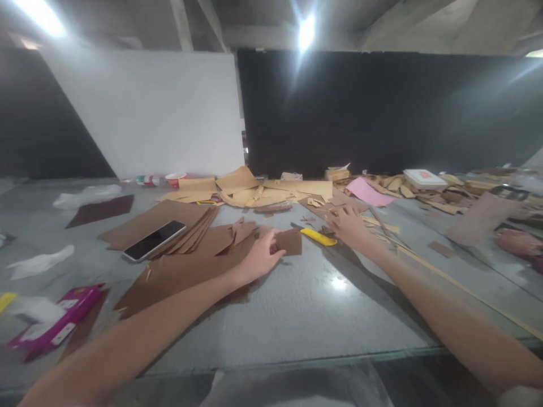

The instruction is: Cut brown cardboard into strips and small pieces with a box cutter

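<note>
My left hand (259,259) is closed on the left edge of a small brown rectangle of cardboard (291,242) at the middle of the table. Beyond the knife, my right hand (348,225) reaches over brown scraps, fingers bent and apart, with nothing visible in them. Between the hands lies a yellow utility knife (319,237), its blade end pointing left. Larger brown sheets (178,277) spread beneath and left of my left hand, with torn brown pieces (244,230) on top.
A phone (155,240) rests on stacked brown sheets (144,217). A purple packet (63,319) lies at the near left. Tan offcuts (275,192), a pink sheet (369,191) and a white box (424,178) line the back. Another person's hand (517,242) is at the right edge.
</note>
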{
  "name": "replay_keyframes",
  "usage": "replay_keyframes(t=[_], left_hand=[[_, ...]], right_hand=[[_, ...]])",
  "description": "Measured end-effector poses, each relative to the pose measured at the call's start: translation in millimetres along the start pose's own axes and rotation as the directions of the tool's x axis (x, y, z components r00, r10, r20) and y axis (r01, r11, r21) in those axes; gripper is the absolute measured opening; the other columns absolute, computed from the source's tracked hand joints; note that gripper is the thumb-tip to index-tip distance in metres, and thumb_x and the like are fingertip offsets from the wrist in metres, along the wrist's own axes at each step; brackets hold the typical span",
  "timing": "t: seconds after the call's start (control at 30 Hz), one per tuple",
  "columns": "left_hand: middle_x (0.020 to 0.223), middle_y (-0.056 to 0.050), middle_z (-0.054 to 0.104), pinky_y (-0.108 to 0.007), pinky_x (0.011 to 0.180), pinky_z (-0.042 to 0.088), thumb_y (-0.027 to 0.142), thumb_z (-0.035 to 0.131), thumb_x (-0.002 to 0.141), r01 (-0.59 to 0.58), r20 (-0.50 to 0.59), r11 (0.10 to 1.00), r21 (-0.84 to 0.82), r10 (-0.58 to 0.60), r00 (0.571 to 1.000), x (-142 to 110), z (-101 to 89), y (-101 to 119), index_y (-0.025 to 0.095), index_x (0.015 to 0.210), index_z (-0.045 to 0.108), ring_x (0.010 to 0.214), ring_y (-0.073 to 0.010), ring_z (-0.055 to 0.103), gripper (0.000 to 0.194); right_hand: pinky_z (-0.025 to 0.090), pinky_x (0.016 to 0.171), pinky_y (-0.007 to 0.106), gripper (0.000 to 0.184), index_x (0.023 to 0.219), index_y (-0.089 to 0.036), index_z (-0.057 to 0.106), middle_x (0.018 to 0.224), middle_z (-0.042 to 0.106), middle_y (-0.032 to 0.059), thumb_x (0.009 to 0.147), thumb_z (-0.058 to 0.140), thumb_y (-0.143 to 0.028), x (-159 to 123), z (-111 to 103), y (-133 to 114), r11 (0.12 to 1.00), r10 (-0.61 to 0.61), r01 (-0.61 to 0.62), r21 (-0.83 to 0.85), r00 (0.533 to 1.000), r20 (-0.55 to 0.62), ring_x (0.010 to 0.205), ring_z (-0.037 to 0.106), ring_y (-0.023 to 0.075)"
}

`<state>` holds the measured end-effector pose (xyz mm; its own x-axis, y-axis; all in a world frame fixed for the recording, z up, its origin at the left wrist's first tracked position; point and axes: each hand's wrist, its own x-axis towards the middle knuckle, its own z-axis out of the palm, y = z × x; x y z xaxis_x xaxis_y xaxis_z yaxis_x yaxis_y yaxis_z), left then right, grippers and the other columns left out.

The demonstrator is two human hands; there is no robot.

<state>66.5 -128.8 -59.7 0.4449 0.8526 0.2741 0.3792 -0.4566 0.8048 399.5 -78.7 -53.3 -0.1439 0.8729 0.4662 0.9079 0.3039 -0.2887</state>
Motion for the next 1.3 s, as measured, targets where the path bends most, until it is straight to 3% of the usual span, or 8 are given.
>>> replay_keyframes(t=[0.17, 0.27, 0.4, 0.53, 0.7, 1.03, 1.17, 1.3], left_hand=[[0.107, -0.006, 0.077, -0.036, 0.086, 0.054, 0.021, 0.065, 0.094, -0.055, 0.026, 0.986, 0.157, 0.052, 0.998, 2, -4.8, -4, 0.024, 0.135, 0.058, 0.094, -0.0245, 0.074, 0.042], [0.105, -0.005, 0.075, -0.033, 0.084, 0.054, 0.021, 0.062, 0.097, -0.104, 0.092, 0.974, 0.204, 0.087, 0.992, 1, -5.3, -5, 0.026, 0.138, 0.058, 0.093, -0.0231, 0.072, 0.041], [0.1, -0.004, 0.075, -0.031, 0.079, 0.052, 0.027, 0.062, 0.099, -0.117, 0.117, 0.971, 0.21, 0.094, 0.989, -1, -4.7, -4, 0.026, 0.132, 0.064, 0.087, -0.0208, 0.07, 0.033], [0.094, -0.003, 0.077, -0.031, 0.078, 0.051, 0.04, 0.064, 0.1, -0.085, 0.028, 0.985, 0.152, 0.082, 0.996, 1, -4.2, -5, 0.023, 0.117, 0.07, 0.083, -0.0207, 0.071, 0.024], [0.084, -0.002, 0.078, -0.031, 0.079, 0.052, 0.036, 0.066, 0.098, -0.107, -0.02, 0.985, 0.132, 0.111, 0.994, 2, -3.5, -7, 0.022, 0.094, 0.074, 0.079, -0.0206, 0.073, 0.017], [0.084, -0.002, 0.078, -0.03, 0.077, 0.051, 0.036, 0.067, 0.097, -0.107, 0.003, 0.981, 0.161, 0.108, 0.994, 3, -2.9, -8, 0.022, 0.094, 0.073, 0.078, -0.0203, 0.072, 0.016], [0.085, -0.003, 0.077, -0.03, 0.075, 0.051, 0.039, 0.066, 0.097, -0.092, 0.004, 0.985, 0.149, 0.092, 0.996, 3, -3.1, -7, 0.02, 0.091, 0.072, 0.078, -0.0202, 0.07, 0.021], [0.086, -0.005, 0.078, -0.03, 0.073, 0.052, 0.044, 0.073, 0.092, -0.04, -0.014, 0.997, 0.063, 0.041, 0.999, 6, -2.1, -13, 0.02, 0.104, 0.072, 0.079, -0.0224, 0.072, 0.027]], right_hand=[[0.05, 0.073, 0.032, 0.037, 0.12, -0.024, 0.072, 0.096, 0.074, 0.005, 0.098, 0.068, -0.053, -20, 14, -53, 0.914, -0.232, 0.192, 0.357, 0.97, 0.072, 0.079, 0.065, 0.0198], [0.045, 0.07, 0.03, 0.025, 0.095, -0.022, 0.071, 0.085, 0.07, 0.0028, 0.1, 0.068, -0.047, -32, 25, -74, 0.881, -0.339, 0.281, 0.38, 0.936, 0.094, 0.075, 0.061, 0.0179], [0.038, 0.063, 0.029, 0.037, 0.074, -0.022, 0.06, 0.071, 0.062, 0.0003, 0.104, 0.062, -0.043, -37, 34, -76, 0.895, -0.321, 0.279, 0.347, 0.944, 0.069, 0.066, 0.055, 0.0164], [0.037, 0.063, 0.029, 0.043, 0.068, -0.022, 0.056, 0.068, 0.059, 0.0001, 0.103, 0.064, -0.048, -34, 35, -71, 0.896, -0.311, 0.274, 0.348, 0.949, 0.052, 0.066, 0.053, 0.0168], [0.037, 0.064, 0.03, 0.045, 0.069, -0.023, 0.059, 0.069, 0.06, 0.0008, 0.102, 0.062, -0.054, -34, 35, -72, 0.903, -0.288, 0.256, 0.344, 0.957, 0.044, 0.067, 0.053, 0.0178], [0.038, 0.066, 0.03, 0.043, 0.07, -0.023, 0.058, 0.07, 0.061, 0.0009, 0.101, 0.063, -0.054, -35, 29, -76, 0.885, -0.308, 0.265, 0.382, 0.95, 0.054, 0.067, 0.055, 0.0179], [0.037, 0.062, 0.029, 0.047, 0.066, -0.023, 0.054, 0.063, 0.059, -0.0006, 0.097, 0.066, -0.056, -34, 30, -78, 0.896, -0.219, 0.166, 0.412, 0.972, 0.085, 0.063, 0.054, 0.0166], [0.035, 0.057, 0.028, 0.044, 0.066, -0.023, 0.058, 0.06, 0.06, -0.0016, 0.097, 0.064, -0.054, -34, 29, -78, 0.875, -0.159, 0.059, 0.48, 0.972, 0.17, 0.058, 0.052, 0.0156]])
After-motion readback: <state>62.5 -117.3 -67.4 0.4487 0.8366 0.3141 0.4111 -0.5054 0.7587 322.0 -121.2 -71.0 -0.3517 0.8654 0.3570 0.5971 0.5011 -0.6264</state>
